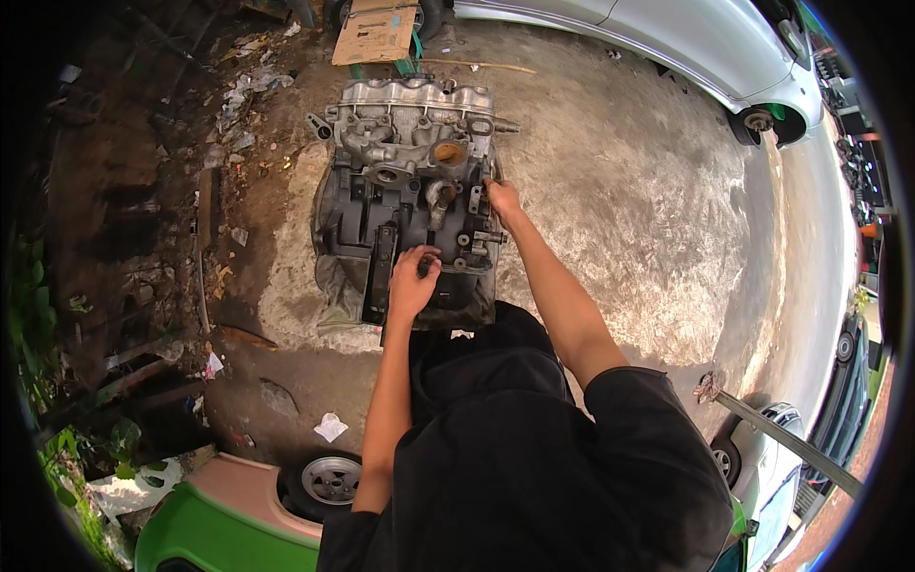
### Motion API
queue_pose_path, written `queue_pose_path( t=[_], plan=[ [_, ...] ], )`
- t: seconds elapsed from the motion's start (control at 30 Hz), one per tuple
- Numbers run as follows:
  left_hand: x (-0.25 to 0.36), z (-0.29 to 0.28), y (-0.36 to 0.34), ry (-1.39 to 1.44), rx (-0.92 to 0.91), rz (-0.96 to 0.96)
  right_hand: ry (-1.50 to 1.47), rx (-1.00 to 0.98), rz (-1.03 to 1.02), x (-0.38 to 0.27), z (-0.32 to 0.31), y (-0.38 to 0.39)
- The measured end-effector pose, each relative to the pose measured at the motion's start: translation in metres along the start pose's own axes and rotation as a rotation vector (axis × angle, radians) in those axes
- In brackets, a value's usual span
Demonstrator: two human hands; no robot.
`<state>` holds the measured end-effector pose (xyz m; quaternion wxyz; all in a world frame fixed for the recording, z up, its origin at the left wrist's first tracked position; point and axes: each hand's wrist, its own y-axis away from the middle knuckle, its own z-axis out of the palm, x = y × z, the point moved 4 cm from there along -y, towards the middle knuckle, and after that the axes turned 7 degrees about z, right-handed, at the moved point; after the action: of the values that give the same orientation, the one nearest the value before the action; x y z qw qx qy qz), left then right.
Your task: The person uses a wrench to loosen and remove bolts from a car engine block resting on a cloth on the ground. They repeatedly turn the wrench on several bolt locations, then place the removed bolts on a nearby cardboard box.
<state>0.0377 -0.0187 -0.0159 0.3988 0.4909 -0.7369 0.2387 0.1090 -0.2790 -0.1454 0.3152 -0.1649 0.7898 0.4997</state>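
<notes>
A car engine (434, 124) of grey, grimy metal stands in front of me, with a round opening and cast pipes on its upper part. My left hand (415, 284) is over its near part, beside a long dark metal bracket (379, 276). Its fingers are curled around something small and dark that I cannot make out. At the engine's right side, my right hand (503, 200) is closed against the edge, the fingertips partly hidden. A brown, rusty-looking fitting (440, 202) sticks up between the two hands.
A cardboard sheet (375, 31) lies on a green stool behind the engine. A silver car (686, 43) stands at the far right, a green car (229, 524) at the near left. Litter and planks (208, 205) lie along the left. A pole (786, 439) slants at the right.
</notes>
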Motion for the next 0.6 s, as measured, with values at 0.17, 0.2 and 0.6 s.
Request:
queue_pose_path(
  t=[0.17, 0.2, 0.6],
  plan=[
    [0.005, 0.001, 0.001, -0.035, -0.016, -0.001, -0.296, -0.079, 0.143, 0.022, 0.016, -0.030],
    [0.006, 0.001, 0.000, -0.050, -0.030, 0.000, -0.340, -0.063, 0.077, 0.019, 0.017, -0.033],
    [0.018, 0.014, -0.025, -0.096, 0.030, 0.106, -0.666, -0.197, 0.184, -0.033, 0.002, 0.009]
  ],
)
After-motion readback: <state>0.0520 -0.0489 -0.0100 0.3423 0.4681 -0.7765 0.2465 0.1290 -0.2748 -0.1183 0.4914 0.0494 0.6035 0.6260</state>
